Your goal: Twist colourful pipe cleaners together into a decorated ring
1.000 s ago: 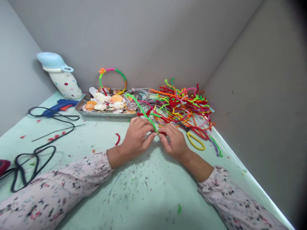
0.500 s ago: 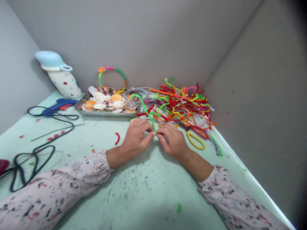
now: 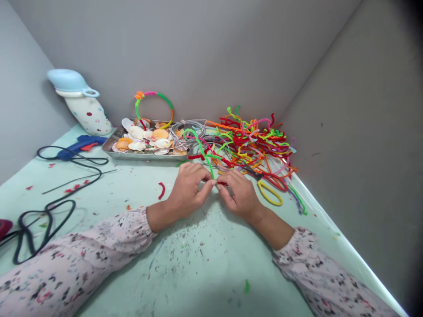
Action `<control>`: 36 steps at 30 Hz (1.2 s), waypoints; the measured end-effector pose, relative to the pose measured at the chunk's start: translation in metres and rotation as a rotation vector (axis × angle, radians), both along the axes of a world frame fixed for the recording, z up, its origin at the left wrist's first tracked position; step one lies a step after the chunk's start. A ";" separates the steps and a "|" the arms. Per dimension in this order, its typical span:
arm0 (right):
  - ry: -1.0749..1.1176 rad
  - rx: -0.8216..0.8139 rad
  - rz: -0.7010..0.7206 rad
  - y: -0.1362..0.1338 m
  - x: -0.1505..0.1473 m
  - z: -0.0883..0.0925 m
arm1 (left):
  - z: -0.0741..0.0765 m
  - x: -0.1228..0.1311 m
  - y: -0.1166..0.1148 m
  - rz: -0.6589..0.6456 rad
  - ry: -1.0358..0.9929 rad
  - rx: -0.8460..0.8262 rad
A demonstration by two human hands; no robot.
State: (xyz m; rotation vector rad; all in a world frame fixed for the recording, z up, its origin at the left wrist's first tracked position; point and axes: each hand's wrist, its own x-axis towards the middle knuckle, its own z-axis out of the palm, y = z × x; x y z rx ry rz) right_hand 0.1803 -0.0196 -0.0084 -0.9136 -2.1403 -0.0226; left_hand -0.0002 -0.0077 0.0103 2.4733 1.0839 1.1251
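My left hand (image 3: 191, 187) pinches the lower end of a bright green pipe cleaner (image 3: 205, 155), which rises away from me and curls over at its top. Close against it, my right hand (image 3: 239, 193) is closed too, thumb against forefinger. A bit of red pipe cleaner (image 3: 222, 183) shows between its fingers. The fingertips of both hands nearly touch where the green and red meet; how the two are joined there is hidden. Just left of my left hand lies a short red pipe cleaner piece (image 3: 161, 190). Scissors (image 3: 270, 192) with yellow and red handles rest beyond my right hand.
A metal tray (image 3: 145, 156) of shells stands at the back, with a multicoloured pipe cleaner ring (image 3: 172, 105) upright over it. Coiled wire (image 3: 188, 127) and a heap of pipe cleaners (image 3: 254, 136) lie right of it. At left are a bottle (image 3: 87, 112), blue glue gun (image 3: 77, 147) and black cord (image 3: 49, 220).
The green pipe cleaner's curled top has shifted slightly to the right. Both hands keep nearly the same place and pinch.
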 end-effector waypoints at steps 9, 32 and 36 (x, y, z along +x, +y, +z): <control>-0.016 0.000 0.014 0.002 0.000 -0.002 | 0.000 0.000 -0.001 -0.001 0.020 -0.002; -0.013 0.028 -0.025 0.004 0.001 -0.002 | -0.001 0.004 0.001 0.047 0.000 -0.089; 0.042 -0.003 -0.062 0.005 0.000 -0.003 | -0.001 0.002 -0.001 0.028 -0.022 -0.016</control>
